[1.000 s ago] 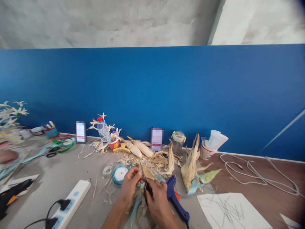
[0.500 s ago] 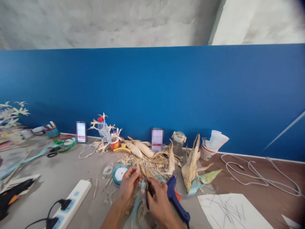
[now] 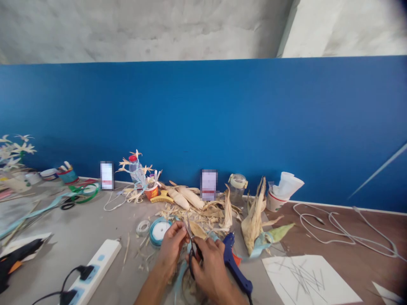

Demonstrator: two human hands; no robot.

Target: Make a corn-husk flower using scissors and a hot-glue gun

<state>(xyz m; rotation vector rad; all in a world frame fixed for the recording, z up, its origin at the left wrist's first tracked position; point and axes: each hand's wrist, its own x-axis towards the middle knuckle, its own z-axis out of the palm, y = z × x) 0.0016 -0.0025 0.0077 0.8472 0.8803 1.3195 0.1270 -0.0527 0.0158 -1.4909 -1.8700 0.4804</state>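
Note:
My right hand (image 3: 208, 258) is closed round the black handles of a pair of scissors (image 3: 191, 250), whose blades point up and away from me. Just left of the blades, my left hand (image 3: 173, 243) pinches a small pale piece, seemingly corn husk, largely hidden by the fingers. Beyond both hands lie husk scraps (image 3: 193, 216) and whole dried husks (image 3: 187, 197). A roll of blue ribbon (image 3: 158, 232) is by my left hand. To the right of my right hand rests a blue glue gun (image 3: 235, 264).
A white power strip (image 3: 97, 269) with black plugs lies at front left, near a black glue gun (image 3: 19, 258). Paper with thin wires (image 3: 302, 275) is at right. Behind stand phones (image 3: 209, 185), a lidded jar (image 3: 238, 188), a paper cup (image 3: 276, 201) and husk flowers (image 3: 136, 169).
The scissors have tilted, their blades now leaning left toward my left hand's fingertips. My right hand has turned slightly on the handles. The whole view has shifted a little.

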